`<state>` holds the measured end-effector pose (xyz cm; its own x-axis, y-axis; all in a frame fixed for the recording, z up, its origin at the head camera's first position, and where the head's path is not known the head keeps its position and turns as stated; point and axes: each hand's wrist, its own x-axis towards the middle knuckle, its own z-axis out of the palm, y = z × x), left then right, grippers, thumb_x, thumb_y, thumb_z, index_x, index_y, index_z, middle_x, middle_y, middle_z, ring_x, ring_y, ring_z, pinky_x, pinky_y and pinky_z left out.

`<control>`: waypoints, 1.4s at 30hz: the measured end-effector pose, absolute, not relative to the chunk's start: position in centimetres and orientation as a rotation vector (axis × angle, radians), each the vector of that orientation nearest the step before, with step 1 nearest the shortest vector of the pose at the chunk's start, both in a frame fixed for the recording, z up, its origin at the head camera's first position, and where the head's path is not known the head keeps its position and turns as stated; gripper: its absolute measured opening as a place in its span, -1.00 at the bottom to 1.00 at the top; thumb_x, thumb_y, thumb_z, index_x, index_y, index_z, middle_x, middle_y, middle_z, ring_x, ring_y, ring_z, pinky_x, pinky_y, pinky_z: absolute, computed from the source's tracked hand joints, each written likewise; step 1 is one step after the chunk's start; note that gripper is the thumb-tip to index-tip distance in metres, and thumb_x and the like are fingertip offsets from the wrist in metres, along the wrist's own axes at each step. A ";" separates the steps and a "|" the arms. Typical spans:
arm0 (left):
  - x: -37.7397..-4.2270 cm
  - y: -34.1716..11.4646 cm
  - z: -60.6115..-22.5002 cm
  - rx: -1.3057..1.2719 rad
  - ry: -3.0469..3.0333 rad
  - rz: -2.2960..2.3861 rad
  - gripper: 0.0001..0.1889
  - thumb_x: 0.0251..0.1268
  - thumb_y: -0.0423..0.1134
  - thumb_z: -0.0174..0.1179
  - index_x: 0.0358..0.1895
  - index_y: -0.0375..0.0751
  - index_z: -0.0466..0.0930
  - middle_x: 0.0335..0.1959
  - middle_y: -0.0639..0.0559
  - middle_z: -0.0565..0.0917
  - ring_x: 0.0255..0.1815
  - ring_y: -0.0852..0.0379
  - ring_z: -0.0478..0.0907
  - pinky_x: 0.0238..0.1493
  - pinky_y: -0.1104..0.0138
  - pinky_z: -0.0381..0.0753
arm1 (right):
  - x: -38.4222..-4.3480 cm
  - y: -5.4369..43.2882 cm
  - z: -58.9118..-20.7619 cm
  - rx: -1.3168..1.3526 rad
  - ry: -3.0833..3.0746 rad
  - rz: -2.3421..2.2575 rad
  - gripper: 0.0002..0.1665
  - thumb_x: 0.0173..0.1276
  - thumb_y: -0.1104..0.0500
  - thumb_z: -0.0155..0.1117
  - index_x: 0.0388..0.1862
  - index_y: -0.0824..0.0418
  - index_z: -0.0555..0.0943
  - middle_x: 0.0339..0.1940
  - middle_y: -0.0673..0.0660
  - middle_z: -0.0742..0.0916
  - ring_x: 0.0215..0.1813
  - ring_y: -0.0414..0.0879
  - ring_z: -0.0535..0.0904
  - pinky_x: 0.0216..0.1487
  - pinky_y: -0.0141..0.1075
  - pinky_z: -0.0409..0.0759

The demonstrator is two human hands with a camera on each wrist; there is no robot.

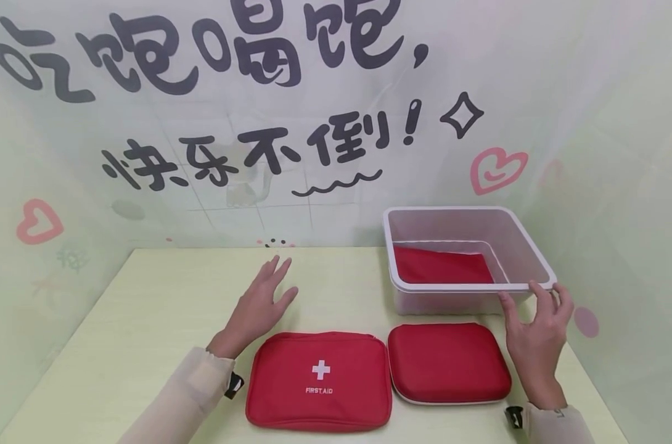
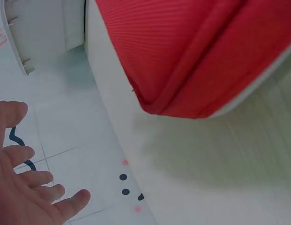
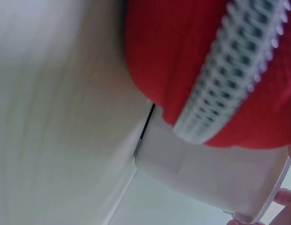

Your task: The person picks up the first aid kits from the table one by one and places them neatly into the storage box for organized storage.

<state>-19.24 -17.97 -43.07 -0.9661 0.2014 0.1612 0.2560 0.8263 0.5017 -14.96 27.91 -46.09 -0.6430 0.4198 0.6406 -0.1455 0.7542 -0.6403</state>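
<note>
My right hand (image 1: 540,339) grips the front right corner of a white plastic bin (image 1: 452,301), fingertips over the rim and thumb against the outer front wall. Inside the bin lies a flat red item (image 1: 444,266), its kind unclear. My left hand (image 1: 255,308) is held above the table with fingers spread and touches nothing. Nearest to it is a red first aid pouch (image 1: 319,407) with a white cross, lying flat. To the pouch's right lies a red zip case (image 1: 449,364), whose pale zip (image 3: 225,75) shows close up in the right wrist view.
The pale wooden table (image 1: 119,345) meets a printed backdrop (image 1: 325,203) at the back, with more backdrop at both sides. The bin stands at the back right, just behind the red zip case.
</note>
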 end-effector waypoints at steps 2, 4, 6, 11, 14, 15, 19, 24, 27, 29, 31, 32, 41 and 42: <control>-18.9 -18.1 -43.5 -0.376 -2.918 -0.787 -0.29 0.44 -0.05 0.16 0.57 -0.13 0.14 0.57 -0.25 0.09 0.55 -0.33 0.01 0.14 -0.21 0.52 | -14.9 27.9 -46.1 -0.206 -2.113 0.852 -0.32 0.18 0.19 0.54 0.24 0.39 0.51 0.34 0.43 0.37 0.33 0.28 0.38 0.16 0.31 0.45; -18.7 -18.3 -43.9 -0.387 -2.928 -0.751 -0.30 0.43 -0.05 0.16 0.56 -0.14 0.17 0.56 -0.28 0.11 0.54 -0.35 0.03 0.10 -0.20 0.55 | -14.9 28.0 -46.1 -0.209 -2.118 0.848 -0.31 0.18 0.18 0.54 0.24 0.38 0.51 0.34 0.42 0.37 0.34 0.27 0.37 0.15 0.31 0.45; -18.4 -18.4 -44.3 -0.390 -2.933 -0.727 -0.30 0.42 -0.06 0.18 0.54 -0.15 0.19 0.55 -0.29 0.13 0.53 -0.36 0.05 0.07 -0.20 0.57 | -14.9 28.0 -46.1 -0.209 -2.122 0.842 -0.31 0.19 0.18 0.53 0.25 0.38 0.51 0.35 0.41 0.37 0.35 0.26 0.36 0.15 0.31 0.46; -17.9 -18.6 -45.4 -0.393 -2.957 -0.667 -0.29 0.38 -0.03 0.21 0.53 -0.12 0.23 0.55 -0.26 0.16 0.53 -0.35 0.06 0.09 -0.20 0.56 | -14.9 28.0 -46.1 -0.206 -2.120 0.846 -0.31 0.19 0.18 0.53 0.25 0.38 0.51 0.34 0.42 0.37 0.32 0.28 0.39 0.16 0.31 0.46; -17.5 -18.7 -45.8 -0.437 -2.968 -0.618 -0.30 0.37 -0.01 0.21 0.52 -0.11 0.26 0.54 -0.26 0.18 0.53 -0.34 0.07 0.13 -0.19 0.54 | -14.9 28.0 -46.1 -0.199 -2.110 0.850 -0.32 0.18 0.19 0.54 0.23 0.39 0.52 0.32 0.43 0.37 0.31 0.29 0.40 0.16 0.32 0.45; -17.3 -18.8 -45.9 -0.454 -2.972 -0.604 -0.31 0.37 0.00 0.21 0.51 -0.12 0.27 0.54 -0.26 0.19 0.53 -0.34 0.08 0.14 -0.18 0.54 | -14.9 28.0 -46.1 -0.194 -2.105 0.851 -0.33 0.17 0.20 0.54 0.22 0.40 0.52 0.32 0.44 0.38 0.31 0.29 0.40 0.16 0.32 0.45; -16.8 -18.9 -46.1 -0.512 -2.995 -0.584 -0.35 0.39 0.00 0.19 0.48 -0.16 0.33 0.51 -0.28 0.22 0.51 -0.35 0.11 0.18 -0.19 0.50 | -15.0 28.1 -46.2 -0.180 -2.091 0.849 -0.33 0.15 0.21 0.56 0.21 0.40 0.53 0.30 0.44 0.39 0.29 0.29 0.41 0.17 0.31 0.46; -16.1 -18.8 -46.3 -0.507 -3.084 -0.635 -0.34 0.39 0.06 0.18 0.46 -0.16 0.36 0.51 -0.26 0.24 0.50 -0.32 0.14 0.21 -0.20 0.48 | -15.1 28.1 -46.2 -0.174 -2.083 0.857 -0.32 0.14 0.21 0.56 0.22 0.39 0.53 0.32 0.42 0.39 0.28 0.29 0.43 0.19 0.28 0.45; -15.7 -18.6 -46.4 -0.489 -3.126 -0.663 -0.33 0.38 0.09 0.18 0.46 -0.14 0.36 0.52 -0.23 0.23 0.49 -0.29 0.19 0.21 -0.17 0.49 | -15.1 28.0 -46.1 -0.179 -2.090 0.862 -0.32 0.15 0.20 0.56 0.23 0.38 0.53 0.34 0.41 0.39 0.28 0.29 0.44 0.20 0.27 0.45; -15.5 -18.5 -46.5 -0.474 -3.143 -0.690 -0.32 0.37 0.10 0.19 0.47 -0.12 0.35 0.52 -0.22 0.23 0.48 -0.27 0.22 0.20 -0.16 0.51 | -15.1 28.0 -46.1 -0.185 -2.097 0.861 -0.32 0.16 0.20 0.55 0.23 0.38 0.52 0.34 0.41 0.38 0.29 0.29 0.44 0.19 0.27 0.46; -15.3 -18.4 -46.6 -0.449 -3.158 -0.728 -0.30 0.35 0.11 0.21 0.48 -0.10 0.35 0.53 -0.20 0.22 0.48 -0.25 0.23 0.19 -0.14 0.52 | -15.1 28.0 -46.1 -0.189 -2.105 0.859 -0.32 0.17 0.20 0.55 0.23 0.38 0.52 0.34 0.41 0.38 0.29 0.29 0.44 0.18 0.28 0.46; -15.2 -18.3 -46.7 -0.435 -3.161 -0.748 -0.29 0.33 0.12 0.22 0.48 -0.10 0.35 0.53 -0.20 0.22 0.47 -0.25 0.23 0.18 -0.14 0.54 | -15.1 28.1 -46.2 -0.192 -2.107 0.859 -0.32 0.17 0.20 0.55 0.24 0.38 0.52 0.34 0.40 0.38 0.29 0.28 0.44 0.19 0.27 0.46; -14.4 -18.4 -47.5 -0.386 -3.173 -0.857 -0.24 0.27 0.17 0.26 0.48 -0.06 0.34 0.53 -0.26 0.18 0.47 -0.31 0.21 0.16 -0.13 0.55 | -15.0 28.0 -46.3 -0.193 -2.091 0.856 -0.32 0.16 0.19 0.55 0.23 0.38 0.53 0.35 0.38 0.38 0.29 0.26 0.45 0.28 0.02 0.46; -14.3 -18.5 -47.4 -0.384 -3.170 -0.869 -0.24 0.27 0.17 0.26 0.48 -0.06 0.34 0.53 -0.27 0.18 0.46 -0.32 0.22 0.14 -0.12 0.56 | -15.0 28.0 -46.3 -0.191 -2.092 0.853 -0.32 0.17 0.19 0.55 0.23 0.38 0.53 0.35 0.38 0.38 0.29 0.26 0.45 0.28 0.00 0.46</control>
